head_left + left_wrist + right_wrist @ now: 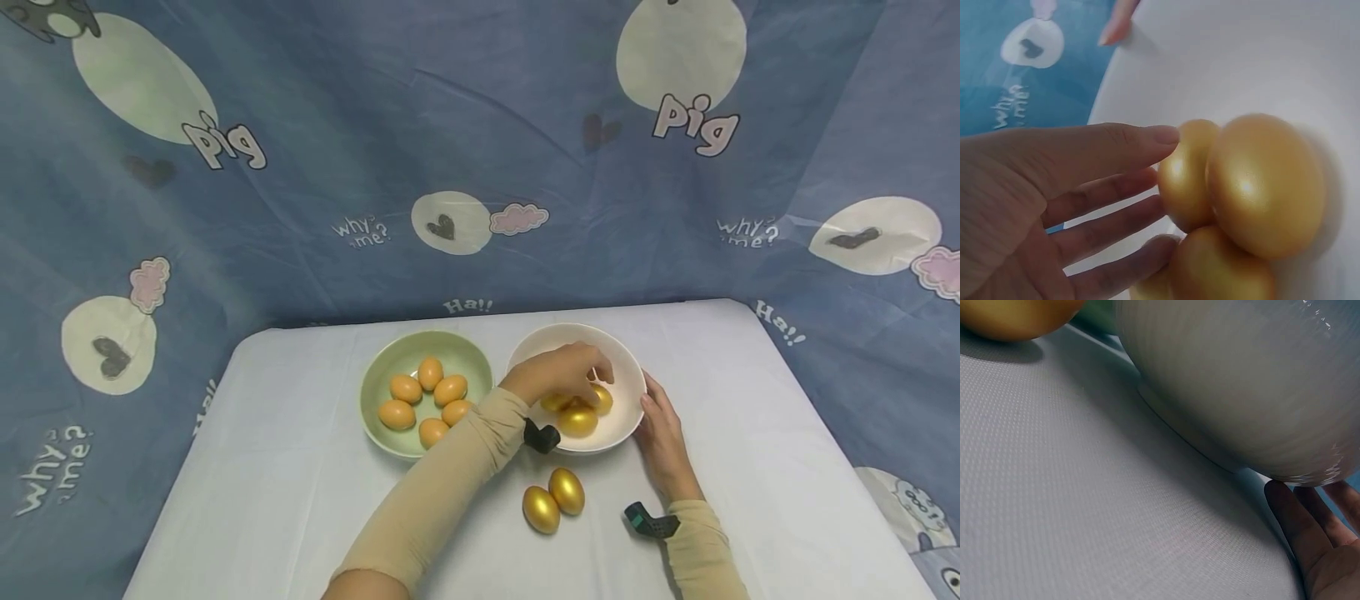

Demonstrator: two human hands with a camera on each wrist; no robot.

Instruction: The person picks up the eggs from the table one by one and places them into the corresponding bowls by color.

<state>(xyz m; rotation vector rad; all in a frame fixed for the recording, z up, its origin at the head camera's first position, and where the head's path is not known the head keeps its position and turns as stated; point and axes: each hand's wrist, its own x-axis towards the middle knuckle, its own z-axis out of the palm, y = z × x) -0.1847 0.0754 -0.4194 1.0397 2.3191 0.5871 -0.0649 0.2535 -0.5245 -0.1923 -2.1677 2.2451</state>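
My left hand (566,371) reaches into a white bowl (542,340) that holds several golden eggs (577,421). In the left wrist view the thumb and extended fingers of this hand meet the near side of one golden egg (1186,178). A larger-looking golden egg (1266,187) lies against it, with another golden egg (1222,269) just below. My right hand (663,437) rests against the bowl's right outer side. Its fingers (1297,519), fairly straight, touch the bowl's lower wall in the right wrist view.
Left of the white bowl stands a green bowl (372,387) with several light-brown eggs (406,388). Two golden eggs (542,509) lie on the white-covered table (300,500) in front of the bowls. A blue patterned cloth (465,142) hangs behind.
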